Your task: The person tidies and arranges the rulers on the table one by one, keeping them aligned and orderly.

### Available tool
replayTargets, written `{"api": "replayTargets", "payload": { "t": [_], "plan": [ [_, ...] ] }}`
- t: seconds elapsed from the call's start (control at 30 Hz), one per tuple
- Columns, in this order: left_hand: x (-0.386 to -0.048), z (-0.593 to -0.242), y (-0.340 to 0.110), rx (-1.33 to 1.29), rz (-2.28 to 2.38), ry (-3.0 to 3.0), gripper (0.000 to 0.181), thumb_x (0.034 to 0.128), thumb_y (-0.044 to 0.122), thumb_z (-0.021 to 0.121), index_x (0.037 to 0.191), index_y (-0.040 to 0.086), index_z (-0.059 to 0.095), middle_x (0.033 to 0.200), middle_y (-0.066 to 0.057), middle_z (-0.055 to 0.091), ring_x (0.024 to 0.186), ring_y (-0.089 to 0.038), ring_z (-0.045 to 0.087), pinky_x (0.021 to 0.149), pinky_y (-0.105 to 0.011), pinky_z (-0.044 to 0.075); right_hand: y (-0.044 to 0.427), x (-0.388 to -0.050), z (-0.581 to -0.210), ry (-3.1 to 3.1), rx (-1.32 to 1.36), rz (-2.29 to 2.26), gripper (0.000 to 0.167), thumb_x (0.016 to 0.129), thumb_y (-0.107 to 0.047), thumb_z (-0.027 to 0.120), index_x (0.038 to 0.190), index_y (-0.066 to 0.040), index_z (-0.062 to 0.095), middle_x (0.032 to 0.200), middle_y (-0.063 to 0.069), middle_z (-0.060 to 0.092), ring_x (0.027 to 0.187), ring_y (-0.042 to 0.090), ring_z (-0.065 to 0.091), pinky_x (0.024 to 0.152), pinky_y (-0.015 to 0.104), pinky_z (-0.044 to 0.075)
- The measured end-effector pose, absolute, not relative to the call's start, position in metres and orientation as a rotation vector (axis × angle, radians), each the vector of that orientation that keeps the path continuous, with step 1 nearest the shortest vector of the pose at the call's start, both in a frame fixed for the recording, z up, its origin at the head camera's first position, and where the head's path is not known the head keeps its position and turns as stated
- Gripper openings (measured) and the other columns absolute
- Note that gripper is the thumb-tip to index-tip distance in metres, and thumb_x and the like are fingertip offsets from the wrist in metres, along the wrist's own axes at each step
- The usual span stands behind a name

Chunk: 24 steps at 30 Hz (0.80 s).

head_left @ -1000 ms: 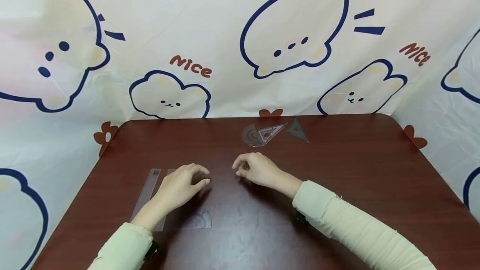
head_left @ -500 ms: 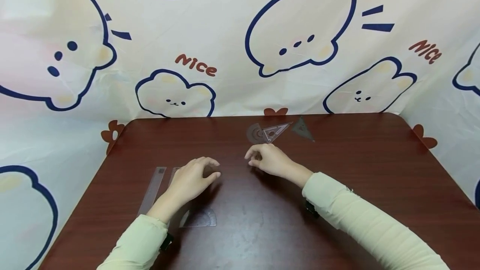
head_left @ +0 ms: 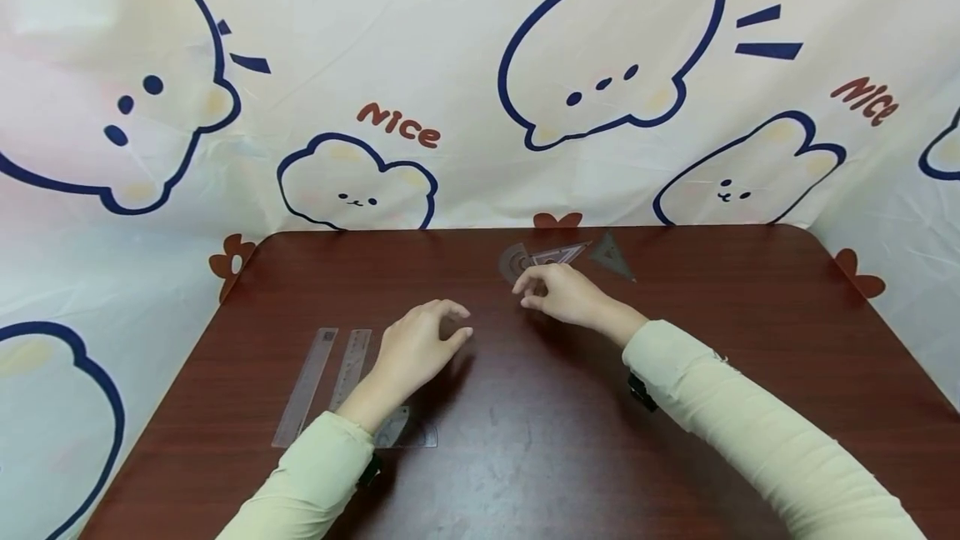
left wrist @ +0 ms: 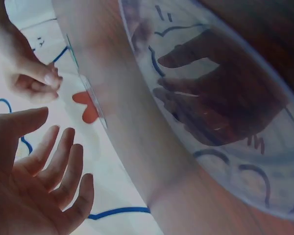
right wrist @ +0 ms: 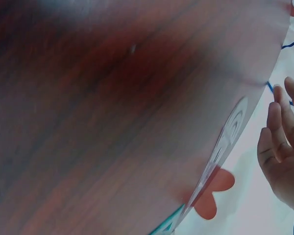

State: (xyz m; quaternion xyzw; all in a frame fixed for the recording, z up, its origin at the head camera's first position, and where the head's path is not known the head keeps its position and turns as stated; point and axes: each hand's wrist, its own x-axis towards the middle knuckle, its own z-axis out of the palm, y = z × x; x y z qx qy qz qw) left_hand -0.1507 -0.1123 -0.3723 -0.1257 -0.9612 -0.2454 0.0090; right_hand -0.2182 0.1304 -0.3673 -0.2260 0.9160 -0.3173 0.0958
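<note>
Hovering empty and loosely curved, 2 hands (head_left: 416, 344) (head_left: 566, 293), the right near a colourless, see-through protractor (head_left: 512, 262) and triangle (head_left: 562, 254).

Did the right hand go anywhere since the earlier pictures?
Yes. In the head view, the right hand has moved forward and slightly right, nearer the green triangle ruler lying near the far edge of the table.
</note>
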Motion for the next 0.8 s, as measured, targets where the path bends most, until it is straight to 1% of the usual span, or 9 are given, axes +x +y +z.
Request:
{"api": "replayTargets", "payload": {
  "t": [0.2, 0.33, 0.47, 0.8],
  "plan": [
    [-0.154, -0.373, -0.101, -0.384, -0.793, -2.974, 0.020, 0.0934, 0.032, 0.070, 0.112, 0.025, 0.072, 0.112, 0.007, 0.068, 0.090, -0.016, 0.063, 0.076, -0.046, 0.050, 0.136, -0.227, -0.367, 2.741, -0.636, -0.892, 0.019, 0.094, -0.011, 0.069, 0.112, -0.007, 0.071, 0.094, -0.001, 0.068, 0.077, 0.014, 0.062, 0.073, 0.035, 0.050],
    [-0.158, -0.374, -0.096, -0.386, -0.810, -2.982, 0.019, 0.0931, 0.032, 0.071, 0.111, 0.025, 0.072, 0.109, 0.008, 0.068, 0.092, -0.016, 0.064, 0.078, -0.047, 0.050, 0.137, -0.231, -0.369, 2.737, -0.627, -0.925, 0.018, 0.094, -0.011, 0.070, 0.111, -0.008, 0.072, 0.095, -0.001, 0.069, 0.081, 0.016, 0.064, 0.077, 0.037, 0.051],
    [-0.163, -0.376, -0.090, -0.395, -0.814, -2.977, 0.018, 0.0929, 0.033, 0.071, 0.109, 0.026, 0.072, 0.107, 0.009, 0.068, 0.090, -0.015, 0.064, 0.078, -0.047, 0.050, 0.138, -0.234, -0.373, 2.733, -0.597, -0.969, 0.017, 0.094, -0.011, 0.070, 0.111, -0.009, 0.071, 0.098, -0.001, 0.069, 0.086, 0.017, 0.064, 0.079, 0.036, 0.051],
    [-0.171, -0.381, -0.074, -0.425, -0.813, -2.955, 0.013, 0.0925, 0.030, 0.071, 0.105, 0.026, 0.072, 0.103, 0.008, 0.068, 0.091, -0.014, 0.064, 0.077, -0.046, 0.050, 0.140, -0.242, -0.379, 2.808, -0.579, -1.032, 0.015, 0.095, -0.011, 0.068, 0.109, -0.008, 0.072, 0.097, 0.002, 0.069, 0.088, 0.019, 0.062, 0.076, 0.036, 0.050]
  ]
}}
